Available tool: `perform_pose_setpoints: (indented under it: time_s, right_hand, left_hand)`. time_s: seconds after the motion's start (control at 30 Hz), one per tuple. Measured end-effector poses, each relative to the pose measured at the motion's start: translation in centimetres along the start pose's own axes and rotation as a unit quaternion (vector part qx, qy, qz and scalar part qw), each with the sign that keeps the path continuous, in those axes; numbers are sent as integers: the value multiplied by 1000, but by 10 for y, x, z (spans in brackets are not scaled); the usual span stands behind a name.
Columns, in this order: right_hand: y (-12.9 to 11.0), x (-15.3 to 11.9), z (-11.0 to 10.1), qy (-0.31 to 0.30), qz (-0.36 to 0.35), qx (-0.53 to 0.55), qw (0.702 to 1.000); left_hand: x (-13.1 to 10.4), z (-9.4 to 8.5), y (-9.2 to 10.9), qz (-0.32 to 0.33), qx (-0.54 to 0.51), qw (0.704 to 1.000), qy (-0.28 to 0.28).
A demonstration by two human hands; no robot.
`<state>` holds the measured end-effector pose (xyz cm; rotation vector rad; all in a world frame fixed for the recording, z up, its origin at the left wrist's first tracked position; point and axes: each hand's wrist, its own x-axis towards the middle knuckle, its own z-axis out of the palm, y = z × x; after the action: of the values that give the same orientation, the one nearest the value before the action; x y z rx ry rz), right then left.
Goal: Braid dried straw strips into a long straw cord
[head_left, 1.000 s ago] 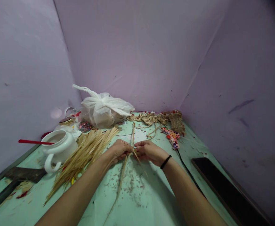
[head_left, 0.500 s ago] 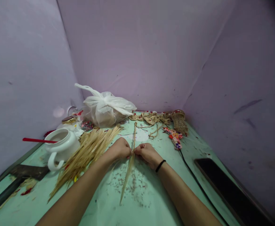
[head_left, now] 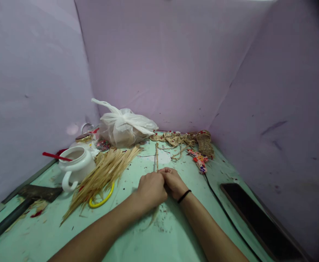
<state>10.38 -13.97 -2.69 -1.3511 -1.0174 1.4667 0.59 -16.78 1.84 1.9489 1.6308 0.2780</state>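
Note:
A thin braided cord of straw-coloured fibre (head_left: pixel 156 154) runs away from me along the middle of the table. My left hand (head_left: pixel 152 189) is closed over its near end, knuckles up, and covers most of the grip. Pressed against it, my right hand (head_left: pixel 173 180) pinches the same cord with thumb and fingers; a black band circles that wrist. Below the hands a loose pale fibre tail (head_left: pixel 154 216) shows, partly hidden by the left hand. Left of my hands lies a bundle of dry fibre strips (head_left: pixel 107 167), with a yellow ring handle (head_left: pixel 102 203) poking out under it.
At the left are a white pot (head_left: pixel 80 165) with a red stick (head_left: pixel 55 156) and a dark-bladed cleaver (head_left: pixel 43 193). A tied plastic bag (head_left: pixel 125 127) stands at the back. Right are a patterned-cloth-covered tool (head_left: pixel 199 160) with a black cable and a dark flat slab (head_left: pixel 258 218).
My left hand has turned over and moved right and nearer, now overlapping the right hand. The fibre tail is mostly covered. More of the yellow ring shows, and the view has shifted slightly.

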Motion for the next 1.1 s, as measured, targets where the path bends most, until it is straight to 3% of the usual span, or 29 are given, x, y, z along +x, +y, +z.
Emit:
perform_pose_setpoints:
  time_s: [0.07, 0.13, 0.2, 0.3, 0.4, 0.53, 0.63, 0.77, 0.9, 1.0, 1.1]
  right_hand:
    - [0, 1, -4, -21, -3, 0, 1000]
    - [0, 2, -7, -38, 0, -20, 999]
    - [-1, 3, -9, -55, 3, -31, 998]
    - [-3, 3, -10, -96, -11, -3, 995]
    - [-2, 6, -13, -126, -23, -4, 992]
    - [2, 12, -17, -102, -91, -120, 983]
    - [0, 10, -17, -41, -147, -264, 952]
    - [-15, -4, -16, 62, -176, -436, 880]
    - [-23, -18, -9, 66, -127, -478, 867]
    - [-18, -27, 2, 84, -186, -526, 826]
    - [-12, -35, 10, 99, -244, -570, 778]
  left_hand:
    - [6, -10, -10, 19, -36, 999, 18]
    - [13, -17, -20, -36, -144, 988, 42]
    - [20, -18, -28, -108, -300, 947, 49]
    - [30, -9, -32, -147, -449, 880, -49]
    - [37, 1, -33, -142, -489, 852, -121]
    - [40, 1, -31, -156, -395, 902, -83]
    - [38, 0, -28, -157, -333, 929, -36]
    - [35, 3, -22, -133, -345, 929, 23]
    - [36, 6, -19, -145, -354, 923, 34]
    - [35, 5, -20, -173, -378, 909, 15]
    - [34, 3, -25, -148, -408, 901, -8]
